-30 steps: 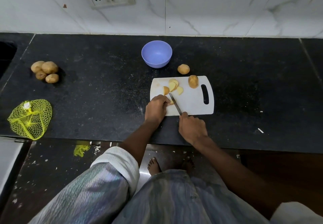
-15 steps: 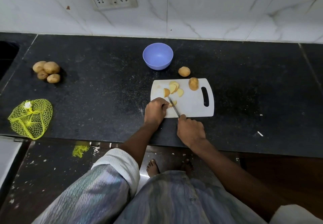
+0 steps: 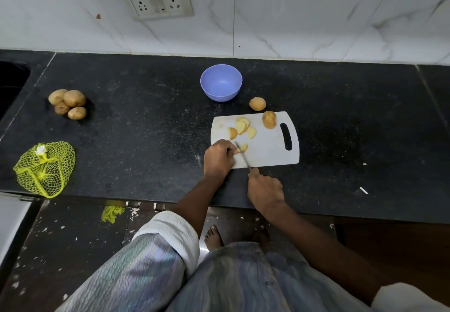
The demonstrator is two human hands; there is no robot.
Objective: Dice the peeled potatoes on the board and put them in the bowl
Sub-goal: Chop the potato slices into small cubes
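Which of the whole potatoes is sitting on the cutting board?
The whole potato beside the cutting board handle slot. The lone potato lies on the counter behind the board, and the four piled potatoes sit far left.

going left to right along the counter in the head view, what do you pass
yellow net bag → pile of four potatoes → blue bowl → lone potato beside the board → handle slot of the white cutting board

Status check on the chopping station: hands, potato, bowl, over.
Left hand pins potato piece on cutting board; right hand grips knife, blade on piece. Blue bowl empty. Nothing in the way.
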